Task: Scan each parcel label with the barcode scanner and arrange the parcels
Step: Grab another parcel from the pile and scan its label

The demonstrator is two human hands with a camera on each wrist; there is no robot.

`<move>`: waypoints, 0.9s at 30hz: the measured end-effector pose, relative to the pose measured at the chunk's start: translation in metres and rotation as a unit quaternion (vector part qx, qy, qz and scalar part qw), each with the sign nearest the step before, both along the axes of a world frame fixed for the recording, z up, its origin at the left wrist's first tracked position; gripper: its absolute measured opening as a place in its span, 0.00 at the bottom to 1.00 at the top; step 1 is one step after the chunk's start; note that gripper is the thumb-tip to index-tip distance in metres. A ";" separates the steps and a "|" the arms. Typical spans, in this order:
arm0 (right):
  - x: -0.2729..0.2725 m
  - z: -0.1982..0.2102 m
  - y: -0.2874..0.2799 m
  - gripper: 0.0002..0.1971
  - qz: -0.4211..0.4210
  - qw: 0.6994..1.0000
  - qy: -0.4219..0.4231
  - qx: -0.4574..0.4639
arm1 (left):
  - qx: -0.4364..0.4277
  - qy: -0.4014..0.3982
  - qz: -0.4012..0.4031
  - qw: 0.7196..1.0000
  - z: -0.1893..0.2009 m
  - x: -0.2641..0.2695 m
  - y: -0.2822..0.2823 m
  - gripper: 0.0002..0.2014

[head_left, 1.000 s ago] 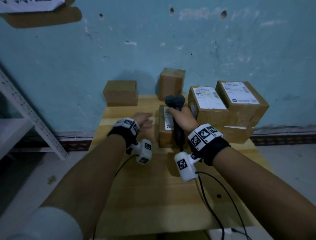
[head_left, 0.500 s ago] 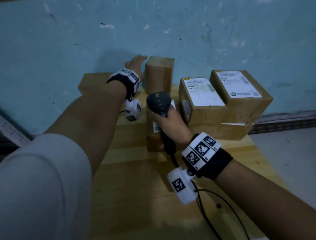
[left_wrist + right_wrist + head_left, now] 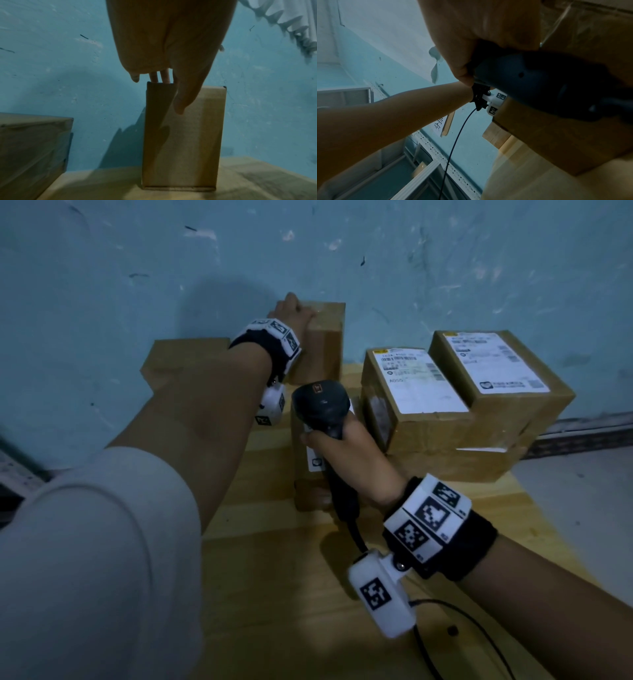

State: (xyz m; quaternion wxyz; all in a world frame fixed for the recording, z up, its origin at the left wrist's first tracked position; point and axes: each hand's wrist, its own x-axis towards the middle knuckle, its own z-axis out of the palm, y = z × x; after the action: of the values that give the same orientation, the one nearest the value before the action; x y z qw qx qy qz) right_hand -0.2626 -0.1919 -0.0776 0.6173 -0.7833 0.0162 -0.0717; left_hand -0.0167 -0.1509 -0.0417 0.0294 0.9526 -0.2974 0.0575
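An unlabelled upright parcel (image 3: 323,347) stands at the table's back against the wall. My left hand (image 3: 293,311) grips its top. In the left wrist view the thumb (image 3: 180,104) lies on the front face of this parcel (image 3: 185,142) and the fingers reach over the top edge. My right hand (image 3: 346,448) grips the dark barcode scanner (image 3: 320,404) by its handle, head over a small labelled parcel (image 3: 308,484). The right wrist view shows the scanner (image 3: 539,83) close up. Two parcels with white labels (image 3: 416,386) (image 3: 496,364) sit on the right.
A plain brown box (image 3: 181,359) lies at the back left, partly behind my left forearm; the left wrist view shows it as well (image 3: 32,148). The scanner cable (image 3: 479,628) trails over the wooden table (image 3: 274,594). A metal rack (image 3: 428,169) stands left of the table.
My left hand rose from the table beside the small parcel and reached back to the top of the upright parcel. The view moved closer. My right hand kept the scanner over the small parcel.
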 end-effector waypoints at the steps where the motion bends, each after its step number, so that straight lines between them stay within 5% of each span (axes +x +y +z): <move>1: 0.000 0.000 0.000 0.02 -0.003 1.000 0.001 -0.001 | 0.015 -0.021 0.001 1.000 0.001 -0.004 -0.001 0.25; 3: 0.000 -0.001 -0.001 0.09 -0.010 1.000 0.005 0.002 | 0.000 -0.033 0.016 0.999 0.003 -0.009 -0.003 0.18; 9: 0.001 -0.001 0.000 0.12 -0.020 1.000 0.006 -0.002 | -0.085 -0.021 0.049 0.995 0.014 -0.027 -0.006 0.20; 18: 0.008 -0.008 -0.001 0.19 -0.045 0.998 0.041 -0.017 | -0.180 0.070 0.109 0.975 0.011 -0.029 0.025 0.41; 25: 0.004 0.000 0.006 0.22 -0.062 0.995 0.064 -0.036 | -0.375 0.059 0.195 0.904 0.028 -0.065 0.100 0.54; 27: 0.001 0.004 0.009 0.19 -0.062 0.994 0.070 -0.048 | -0.378 0.047 0.199 0.903 0.036 -0.086 0.114 0.55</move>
State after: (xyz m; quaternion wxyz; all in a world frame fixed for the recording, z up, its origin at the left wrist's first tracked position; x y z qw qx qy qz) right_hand -0.2614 -0.1831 -0.0735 0.5707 -0.8125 0.1050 -0.0555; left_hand -0.1023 -0.0369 -0.0059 0.3891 0.9109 -0.0554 0.1254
